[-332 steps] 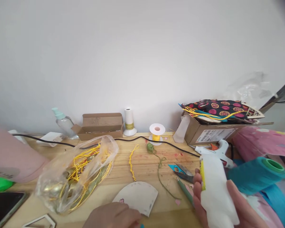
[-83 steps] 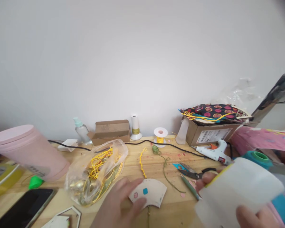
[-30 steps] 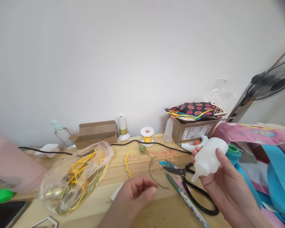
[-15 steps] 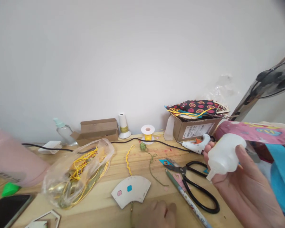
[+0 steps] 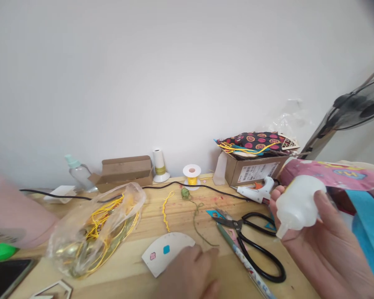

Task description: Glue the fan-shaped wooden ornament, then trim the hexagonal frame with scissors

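Note:
In my right hand (image 5: pixel 333 249) a translucent white squeeze bottle (image 5: pixel 301 203) lies tilted, nozzle pointing down and left, gripped between thumb and fingers. My left hand (image 5: pixel 190 270), somewhat blurred, reaches over the right part of a pale fan-shaped piece (image 5: pixel 157 251) with a pink flower and a blue shape on it. Its fingers look apart; whether they touch the piece I cannot tell. A twisted yellow cord (image 5: pixel 165 209) runs up from the fan piece's top edge. To the right lie a green thread (image 5: pixel 197 222), a pen (image 5: pixel 244 259) and black-handled scissors (image 5: pixel 252 228).
At left are a plastic bag of yellow cords (image 5: pixel 106 224), a pink container (image 5: pixel 15 211) and a phone (image 5: pixel 9 278). Along the wall stand an open cardboard box (image 5: pixel 124 170), thread spools (image 5: pixel 191 172), and a filled box (image 5: pixel 255 170) behind a glue gun (image 5: pixel 257 191). A black cable (image 5: pixel 171 185) crosses the table.
My left hand has moved up and slightly left from the table, now covering the fan piece's right part. The squeeze bottle stays in my right hand. The view has shifted slightly.

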Action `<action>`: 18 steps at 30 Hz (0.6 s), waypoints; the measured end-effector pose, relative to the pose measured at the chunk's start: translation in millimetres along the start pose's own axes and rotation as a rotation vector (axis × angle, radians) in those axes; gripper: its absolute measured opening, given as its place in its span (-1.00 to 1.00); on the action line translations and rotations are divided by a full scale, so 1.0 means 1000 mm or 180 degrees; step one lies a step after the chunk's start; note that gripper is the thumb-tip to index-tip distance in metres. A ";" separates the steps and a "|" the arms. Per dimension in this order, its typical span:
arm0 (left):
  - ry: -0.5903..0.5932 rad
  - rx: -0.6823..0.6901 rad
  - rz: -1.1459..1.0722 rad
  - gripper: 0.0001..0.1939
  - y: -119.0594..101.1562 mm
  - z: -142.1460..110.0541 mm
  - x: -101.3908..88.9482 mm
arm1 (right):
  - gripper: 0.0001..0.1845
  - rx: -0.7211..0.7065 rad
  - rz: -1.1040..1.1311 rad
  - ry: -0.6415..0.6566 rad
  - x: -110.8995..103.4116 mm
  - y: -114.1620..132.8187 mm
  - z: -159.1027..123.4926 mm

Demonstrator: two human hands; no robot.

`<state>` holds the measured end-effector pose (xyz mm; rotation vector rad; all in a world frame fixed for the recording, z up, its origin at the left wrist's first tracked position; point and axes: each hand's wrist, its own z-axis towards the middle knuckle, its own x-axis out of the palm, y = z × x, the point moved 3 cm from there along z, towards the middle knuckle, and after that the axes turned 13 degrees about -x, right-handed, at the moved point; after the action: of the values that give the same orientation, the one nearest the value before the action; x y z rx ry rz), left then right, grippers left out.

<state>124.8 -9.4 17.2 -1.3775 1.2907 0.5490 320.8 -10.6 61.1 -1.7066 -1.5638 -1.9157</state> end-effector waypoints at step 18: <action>-0.0645 -0.1721 -0.5458 -0.76 0.114 -0.020 -0.022 | -0.63 0.0956 -0.1034 0.0656 -0.014 -0.049 -0.013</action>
<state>9.9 5.6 -2.7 -2.1917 -0.5005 -0.2247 284.3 -5.1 24.2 -1.1557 -2.0162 -1.7983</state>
